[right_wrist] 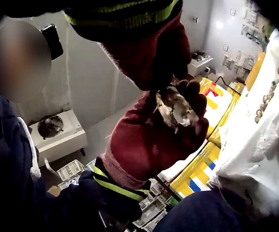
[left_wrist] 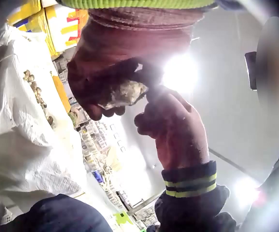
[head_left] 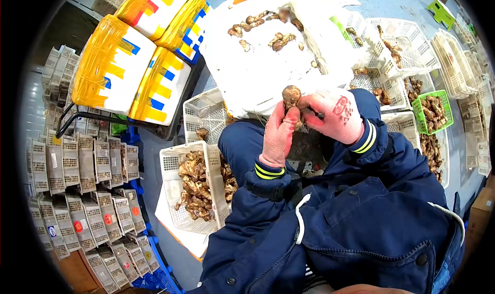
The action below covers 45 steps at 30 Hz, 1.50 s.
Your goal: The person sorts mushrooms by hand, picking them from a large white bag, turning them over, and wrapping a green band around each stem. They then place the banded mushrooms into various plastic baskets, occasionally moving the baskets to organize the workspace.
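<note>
I hold a brown mushroom (head_left: 292, 95) up in front of my chest with both gloved hands. My left hand (head_left: 284, 113) in a pink glove grips its stem from below and the left. My right hand (head_left: 311, 105) curls round it from the right, fingers pinching near the cap. In the left wrist view the mushroom (left_wrist: 125, 94) sits between the left hand (left_wrist: 98, 104) and the right hand (left_wrist: 146, 118). The right wrist view shows the pale mushroom (right_wrist: 176, 109) pinched between the right hand (right_wrist: 171, 89) and the left hand (right_wrist: 190, 104).
A white basket (head_left: 169, 162) full of mushrooms stands by my left knee. Ahead lies a white sheet (head_left: 268, 72) with several loose mushrooms. A green basket (head_left: 447, 103) and more white baskets with mushrooms stand at the right. Yellow-taped foam boxes (head_left: 116, 64) and stacked empty baskets (head_left: 87, 191) fill the left.
</note>
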### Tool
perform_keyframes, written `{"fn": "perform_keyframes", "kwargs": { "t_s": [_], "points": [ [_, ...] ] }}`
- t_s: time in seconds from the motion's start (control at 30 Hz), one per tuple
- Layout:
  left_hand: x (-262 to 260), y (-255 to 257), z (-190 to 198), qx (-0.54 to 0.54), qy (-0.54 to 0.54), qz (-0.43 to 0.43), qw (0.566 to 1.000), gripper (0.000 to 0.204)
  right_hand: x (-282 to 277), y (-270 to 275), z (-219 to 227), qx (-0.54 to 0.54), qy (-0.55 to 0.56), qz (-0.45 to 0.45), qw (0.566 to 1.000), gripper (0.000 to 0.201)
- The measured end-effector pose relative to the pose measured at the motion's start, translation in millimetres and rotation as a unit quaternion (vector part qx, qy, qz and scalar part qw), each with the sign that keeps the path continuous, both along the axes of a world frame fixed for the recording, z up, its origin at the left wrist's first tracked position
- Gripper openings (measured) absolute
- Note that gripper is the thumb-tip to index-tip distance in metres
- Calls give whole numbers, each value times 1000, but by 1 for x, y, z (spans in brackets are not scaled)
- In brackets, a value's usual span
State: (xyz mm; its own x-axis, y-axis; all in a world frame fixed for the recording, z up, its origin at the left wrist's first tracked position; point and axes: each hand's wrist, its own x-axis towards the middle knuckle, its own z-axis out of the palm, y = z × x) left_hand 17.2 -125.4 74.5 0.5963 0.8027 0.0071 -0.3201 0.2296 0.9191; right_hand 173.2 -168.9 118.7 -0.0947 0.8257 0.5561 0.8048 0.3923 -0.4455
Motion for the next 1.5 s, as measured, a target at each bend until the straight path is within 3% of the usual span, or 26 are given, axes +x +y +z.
{"fn": "perform_keyframes", "kwargs": {
  "t_s": [0.1,0.2,0.23,0.3,0.43,0.57,0.6,0.63,0.7,0.77,0.83,0.97,1.03,1.1,1.17,1.2,1.3,1.37,1.43,1.47,1.5],
  "points": [
    [2,-2,3,11,2,4,1000,37,0,1,-2,-39,10,12,999,20],
    [4,-3,2,5,-10,17,1000,35,-9,2,-17,-109,309,18,945,14],
    [6,-3,-2,-11,-27,27,999,35,-12,0,-17,-108,309,19,945,14],
    [5,-4,-3,-28,-43,37,998,34,-17,-2,-16,-178,434,-24,883,14],
    [2,-2,-2,-13,-23,32,999,35,-9,0,-21,-212,452,7,867,18],
    [5,-4,3,-6,-40,49,998,34,-3,-3,-8,-215,406,9,888,21],
    [5,-3,2,-6,-40,48,998,34,-2,-2,-12,-163,355,32,920,23],
    [4,-3,2,-8,-34,45,998,35,0,-2,-14,-163,356,30,920,23],
    [1,-1,0,-9,-29,44,999,36,3,0,-14,-31,174,61,982,25],
    [-2,1,-2,10,-3,21,1000,36,5,1,-7,-13,137,53,989,25],
    [-1,1,0,16,11,19,1000,36,7,3,-4,15,5,39,999,21],
    [1,-1,-1,6,-13,17,1000,35,4,-2,-2,-69,28,22,997,17],
    [3,-2,-2,-1,-23,21,1000,35,-4,-2,-10,-125,271,7,954,16],
    [5,-4,-1,-9,-32,25,999,35,-8,-2,-16,-148,329,-11,932,15],
    [6,-4,1,-14,-37,20,999,35,-9,0,-31,-216,515,9,829,16],
    [5,-4,2,2,-28,25,999,34,-11,1,-33,-215,572,55,789,17],
    [2,-2,1,-5,-7,31,999,35,-7,0,-29,-225,607,106,755,17],
    [3,-3,3,-26,-31,37,998,34,-4,-1,-21,-216,600,101,764,18],
    [2,-3,6,-20,-32,23,999,34,1,-4,-9,-232,408,44,882,15],
    [2,-3,6,-21,-32,22,999,34,1,-6,-6,-152,305,45,939,18],
    [2,-3,6,-22,-31,22,999,34,4,-5,-7,-152,305,44,939,18]
  ]
}}
